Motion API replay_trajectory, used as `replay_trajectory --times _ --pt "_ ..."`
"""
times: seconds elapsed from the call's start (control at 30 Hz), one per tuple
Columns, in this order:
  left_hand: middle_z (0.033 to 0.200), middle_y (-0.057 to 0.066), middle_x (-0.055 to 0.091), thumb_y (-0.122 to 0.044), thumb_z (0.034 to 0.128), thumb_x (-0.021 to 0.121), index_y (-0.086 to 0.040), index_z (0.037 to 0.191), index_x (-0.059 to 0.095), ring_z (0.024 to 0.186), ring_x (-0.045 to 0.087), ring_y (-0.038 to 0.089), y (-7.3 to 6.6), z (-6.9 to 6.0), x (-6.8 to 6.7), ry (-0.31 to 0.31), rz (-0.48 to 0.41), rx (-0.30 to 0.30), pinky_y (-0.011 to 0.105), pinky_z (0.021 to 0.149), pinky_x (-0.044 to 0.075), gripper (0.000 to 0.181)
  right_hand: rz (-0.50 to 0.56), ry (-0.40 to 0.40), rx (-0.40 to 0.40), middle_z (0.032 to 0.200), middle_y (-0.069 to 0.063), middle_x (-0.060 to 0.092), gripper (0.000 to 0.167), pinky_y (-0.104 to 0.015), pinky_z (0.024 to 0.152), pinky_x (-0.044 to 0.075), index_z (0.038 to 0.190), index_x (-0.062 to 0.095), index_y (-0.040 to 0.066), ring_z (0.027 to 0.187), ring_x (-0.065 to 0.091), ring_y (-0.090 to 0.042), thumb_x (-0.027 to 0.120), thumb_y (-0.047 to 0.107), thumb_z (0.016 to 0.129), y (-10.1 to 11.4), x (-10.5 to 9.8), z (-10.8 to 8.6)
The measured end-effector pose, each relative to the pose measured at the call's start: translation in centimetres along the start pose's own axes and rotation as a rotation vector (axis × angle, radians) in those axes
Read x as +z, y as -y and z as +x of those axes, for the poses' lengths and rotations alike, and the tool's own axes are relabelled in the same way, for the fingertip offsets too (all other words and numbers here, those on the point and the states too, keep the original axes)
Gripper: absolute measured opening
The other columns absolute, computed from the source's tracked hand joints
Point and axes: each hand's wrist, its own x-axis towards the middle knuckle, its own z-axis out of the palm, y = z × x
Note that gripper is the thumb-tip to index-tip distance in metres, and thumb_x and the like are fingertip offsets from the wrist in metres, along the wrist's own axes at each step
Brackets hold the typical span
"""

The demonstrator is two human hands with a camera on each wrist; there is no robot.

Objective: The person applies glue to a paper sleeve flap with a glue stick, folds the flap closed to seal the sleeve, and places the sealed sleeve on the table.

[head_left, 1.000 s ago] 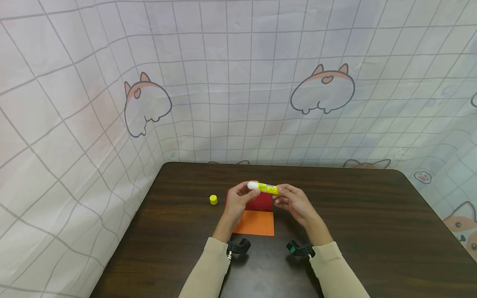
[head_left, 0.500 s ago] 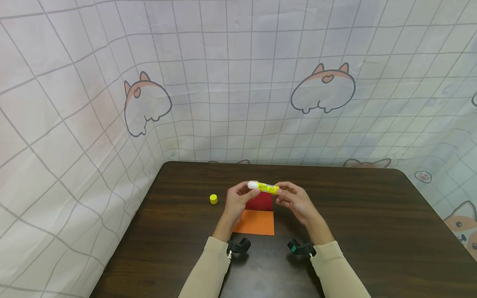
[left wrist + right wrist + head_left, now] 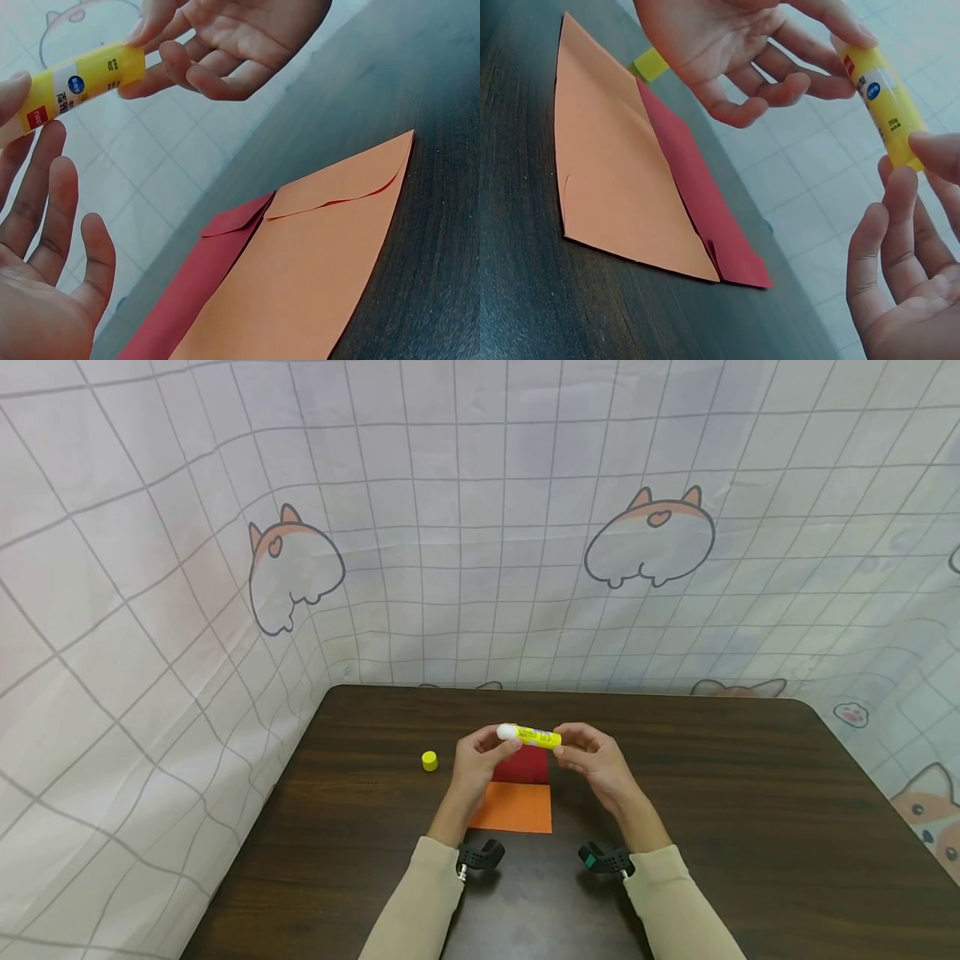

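A yellow glue stick [image 3: 538, 737] with a bare white end is held sideways above the table, between both hands. My left hand [image 3: 472, 768] pinches it near the white end with thumb and fingers. At the yellow base end, my right hand [image 3: 600, 768] pinches it between thumb and fingertips; the remaining fingers are loosely bent in the right wrist view. Below the hands lie an orange envelope [image 3: 300, 262] and a red envelope [image 3: 210, 277], side by side with edges touching or overlapping. The yellow cap [image 3: 429, 762] stands on the table left of my left hand.
The dark wooden table [image 3: 712, 810] extends to both sides of the arms. Behind it and along the left hangs a white gridded curtain [image 3: 465, 543] with cartoon dog prints. A black band [image 3: 480, 857] sits on each wrist.
The glue stick stays nearly in place, tilting slightly towards level. The right hand's fingers have shifted a little around the base end. The cap and envelopes have not moved.
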Motion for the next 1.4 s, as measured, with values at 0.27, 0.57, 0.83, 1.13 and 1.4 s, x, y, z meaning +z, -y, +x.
replay_trajectory --times 0.27,0.57,0.83,1.13,1.4 --pt "0.106 0.002 0.074 -0.028 0.0877 0.083 -0.006 0.119 0.072 0.092 0.069 0.014 -0.21 0.01 0.03 -0.016 0.018 -0.015 0.037 0.093 0.058 0.04 -0.017 -0.021 -0.004 0.105 0.004 0.066 0.038 -0.025 0.083 0.057 0.126 0.061 0.002 0.091 0.065 -0.013 0.076 0.011 0.093 -0.21 -0.01 0.2" --pt "0.105 0.0 0.072 -0.026 0.0882 0.082 -0.006 0.119 0.072 0.092 0.067 0.015 0.1 -0.05 -0.09 -0.002 0.014 -0.014 0.045 0.097 0.056 0.038 0.051 -0.003 0.082 0.104 0.001 0.065 0.04 -0.027 0.082 0.059 0.131 0.057 0.001 0.081 0.065 -0.014 0.068 0.023 0.1 -0.14 0.15 0.16" --pt "0.102 -0.002 0.072 -0.024 0.089 0.081 -0.006 0.119 0.072 0.092 0.067 0.015 0.14 0.01 -0.03 0.007 0.001 -0.019 0.03 0.088 0.058 0.036 0.018 -0.024 0.149 0.108 -0.014 0.073 0.043 -0.027 0.079 0.06 0.128 0.06 0.001 0.074 0.066 -0.012 0.064 0.035 0.102 0.13 0.12 0.3" --pt "0.103 -0.001 0.072 -0.021 0.0891 0.081 -0.005 0.119 0.073 0.092 0.066 0.015 0.05 0.09 -0.08 0.016 0.007 -0.024 0.036 0.092 0.058 0.035 0.005 0.001 0.141 0.097 -0.008 0.074 0.038 -0.027 0.079 0.06 0.123 0.062 0.001 0.077 0.068 -0.012 0.065 0.032 0.102 -0.13 -0.07 0.5" --pt "0.107 0.0 0.073 -0.024 0.0874 0.083 -0.008 0.119 0.073 0.096 0.064 0.017 0.0 -0.03 -0.03 0.012 0.013 -0.031 0.026 0.085 0.056 0.037 -0.004 0.017 0.095 0.101 -0.005 0.073 0.037 -0.027 0.081 0.06 0.124 0.063 0.001 0.077 0.066 -0.012 0.066 0.029 0.101 -0.07 -0.24 0.36"
